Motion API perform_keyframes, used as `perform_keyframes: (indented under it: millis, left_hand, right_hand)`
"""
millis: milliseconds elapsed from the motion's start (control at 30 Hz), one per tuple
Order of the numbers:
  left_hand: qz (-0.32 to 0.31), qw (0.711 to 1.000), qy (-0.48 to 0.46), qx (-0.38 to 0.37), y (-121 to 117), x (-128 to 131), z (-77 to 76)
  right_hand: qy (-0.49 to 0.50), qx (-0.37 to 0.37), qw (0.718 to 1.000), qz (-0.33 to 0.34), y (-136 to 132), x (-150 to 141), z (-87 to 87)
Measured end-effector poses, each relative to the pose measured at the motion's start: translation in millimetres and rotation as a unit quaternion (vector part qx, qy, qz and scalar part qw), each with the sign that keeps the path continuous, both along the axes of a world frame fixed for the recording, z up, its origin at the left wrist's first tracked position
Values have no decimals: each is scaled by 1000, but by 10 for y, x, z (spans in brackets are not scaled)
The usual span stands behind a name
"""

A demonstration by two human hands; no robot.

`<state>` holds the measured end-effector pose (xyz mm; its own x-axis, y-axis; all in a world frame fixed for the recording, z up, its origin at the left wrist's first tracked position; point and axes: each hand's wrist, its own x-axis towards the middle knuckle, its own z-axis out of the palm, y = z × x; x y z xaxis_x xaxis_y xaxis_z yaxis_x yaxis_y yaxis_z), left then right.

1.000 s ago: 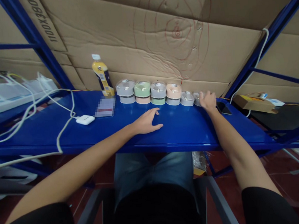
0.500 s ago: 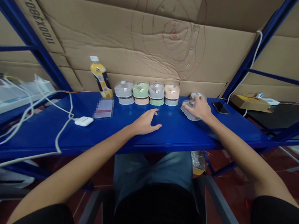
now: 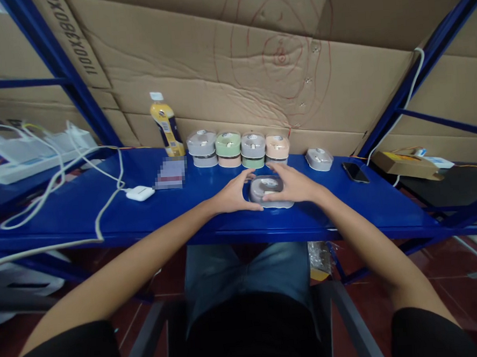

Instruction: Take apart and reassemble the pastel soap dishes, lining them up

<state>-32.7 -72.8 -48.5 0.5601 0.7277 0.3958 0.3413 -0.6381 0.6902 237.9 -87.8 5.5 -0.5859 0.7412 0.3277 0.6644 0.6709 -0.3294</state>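
Note:
A small grey pack with a clear cover (image 3: 266, 186), slightly blurred, is on the near middle of the blue shelf between my two hands. My right hand (image 3: 295, 183) grips it from the right, thumb along the near side and fingers over the far side. On its left, my left hand (image 3: 235, 194) rests with thumb and fingers spread in a C; whether it touches the pack I cannot tell. Behind them, similar packs are stacked in pairs in a row: a grey pack (image 3: 201, 143), a green pack (image 3: 228, 144) and a peach pack (image 3: 277, 146) among them. A single grey pack (image 3: 319, 159) sits farther right.
A yellow drink bottle (image 3: 166, 126) stands at the back left, near a blurred-out pack (image 3: 171, 173) and a white earbud case (image 3: 140, 193). White cables (image 3: 98, 208) run down the left. A phone (image 3: 355, 172) lies right; a cardboard wall (image 3: 183, 69) closes the back.
My right hand has taken the grey pack from the right end of the row and brought it left and nearer, beside my left hand. My left hand has hardly moved.

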Motion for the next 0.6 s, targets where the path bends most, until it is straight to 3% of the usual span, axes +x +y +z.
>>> perform_keyframes:
  millis: [133, 267, 400, 600]
  left_hand:
    - [-11, 1000, 11, 13, -5, -20, 19]
    - [16, 999, 21, 29, 16, -71, 30]
    - [12, 995, 67, 70, 35, -129, 32]
    - [-1, 990, 103, 93, -7, -140, 79]
  right_hand:
    - [-30, -30, 997, 66, 26, -224, 2]
    - [42, -12, 997, 67, 131, -209, -44]
    - [119, -1, 993, -13, 255, 17, -86]
    - [167, -54, 974, -147, 383, 350, -148]
